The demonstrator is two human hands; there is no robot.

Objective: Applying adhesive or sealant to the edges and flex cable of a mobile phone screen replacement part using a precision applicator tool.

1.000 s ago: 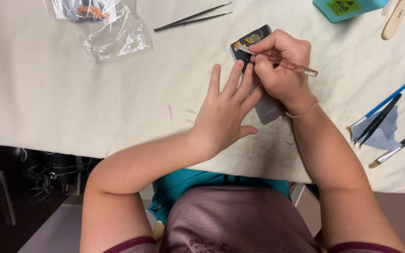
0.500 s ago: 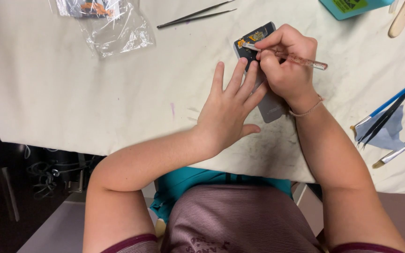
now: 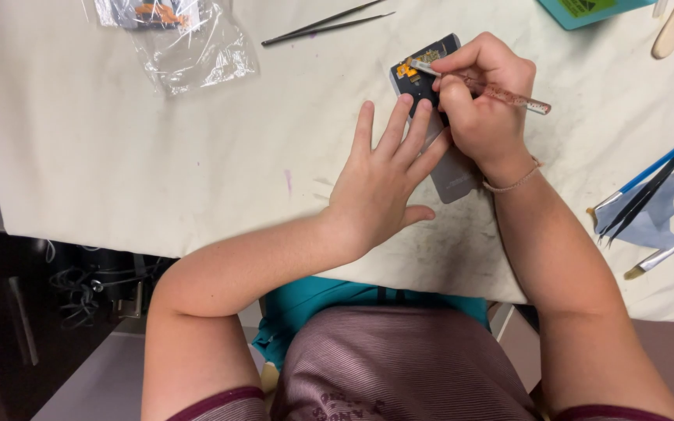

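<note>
Item: small dark rectangular electronic device (image 3: 438, 125), back opened, with orange and gold internal parts showing at its far end; it lies flat on the off-white cloth-covered table (image 3: 118, 156).

Left hand (image 3: 380, 183): palm down, fingers (image 3: 395, 129) spread and extended, fingertips resting on the device's near-left edge to steady it; nothing gripped.

Right hand (image 3: 481, 101): fingers curled closed around a thin pinkish rod-shaped tool (image 3: 501, 93), held like a pen, with the tip set on the orange parts just beyond the fingertips.

Progress, as judged: the interior is exposed and the tool is at work inside; no removed part is visible beside the fingers, so the inner work looks unfinished.

Nearby: black metal tweezers (image 3: 325, 23) beyond the left fingertips; clear plastic bag (image 3: 173, 39) far left; blue-handled tools (image 3: 649, 187) well right of the right wrist.
</note>
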